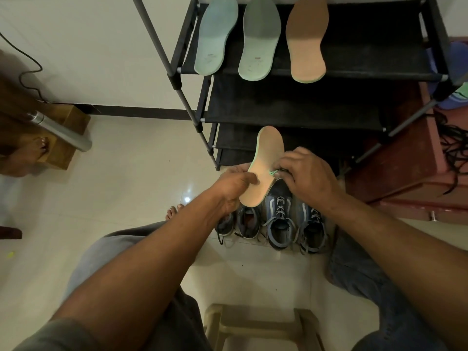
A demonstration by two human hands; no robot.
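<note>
A tan insole (266, 163) is held up in front of the black shoe rack (291, 107), toe end pointing away from me. My left hand (234, 188) grips its left edge with the thumb across its face. My right hand (307, 177) pinches its right edge, where a bit of green shows. Below the insole, two pairs of dark blue lace-up shoes (279, 224) stand in a row on the floor. Three more insoles lie on the rack's upper shelf: two pale green ones (215, 34) (259, 39) and a tan one (307, 39).
A beige plastic stool (260, 325) stands between my knees. A reddish wooden cabinet (410, 158) flanks the rack on the right. At the left are a wooden block (67, 138) with a metal cylinder (62, 131), another person's foot (40, 148) and a black cable.
</note>
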